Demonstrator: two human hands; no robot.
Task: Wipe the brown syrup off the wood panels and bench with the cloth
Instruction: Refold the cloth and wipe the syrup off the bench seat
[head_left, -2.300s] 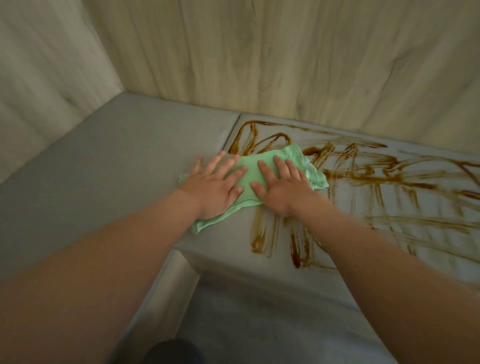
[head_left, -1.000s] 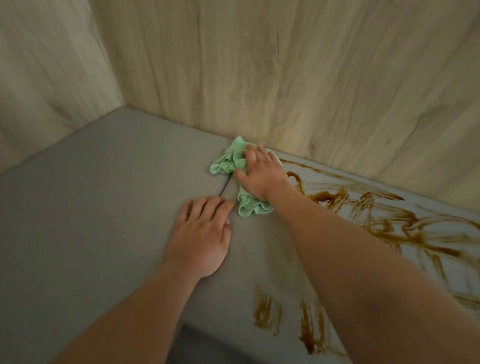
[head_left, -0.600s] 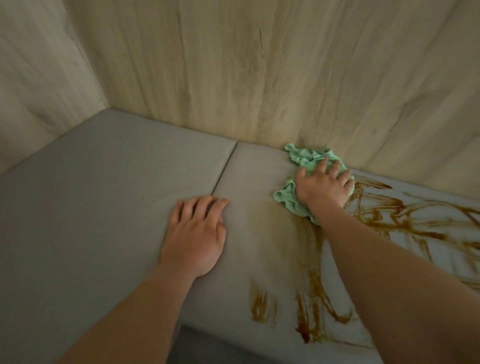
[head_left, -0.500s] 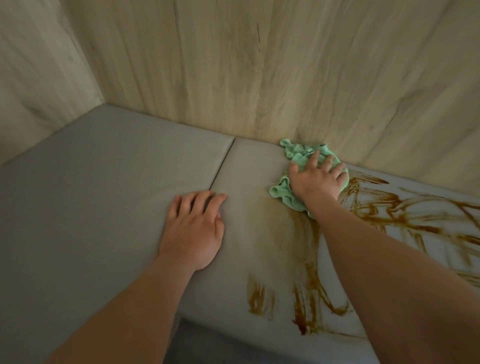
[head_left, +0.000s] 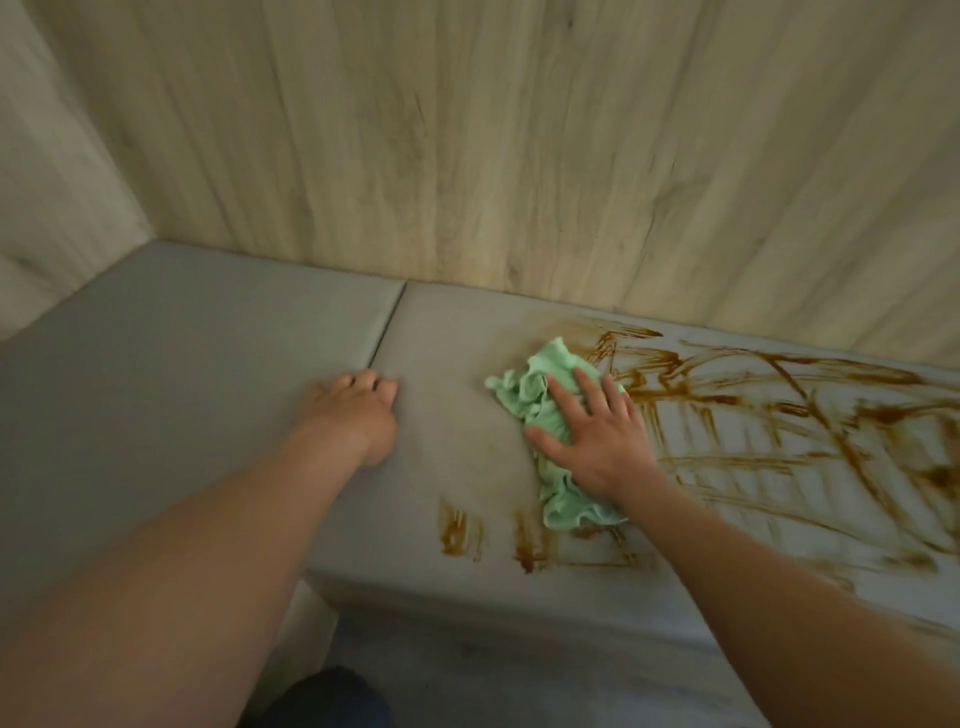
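A person's right hand (head_left: 597, 441), fingers spread flat, presses a crumpled green cloth (head_left: 537, 397) onto the grey bench (head_left: 182, 338), at the left edge of brown syrup (head_left: 779, 415) streaks running off to the right. The left hand (head_left: 353, 415) rests on the bench beside the seam (head_left: 389, 332), fingers loosely bent, holding nothing. Wood panels (head_left: 519, 156) rise behind.

Your right hand (head_left: 597, 441) is palm-down flat on the cloth (head_left: 537, 400). Fingers straight and spread, thumb out across the cloth's middle, nothing pinched. Right forearm (head_left: 753, 571) comes in from the cloth's lower right, wrist roughly in line. Your left hand (head_left: 353, 415) is well left of the cloth, palm down, holding nothing, fingers together and slightly bent, though it's blurred. Left forearm (head_left: 208, 545) runs in from the cloth's lower left.
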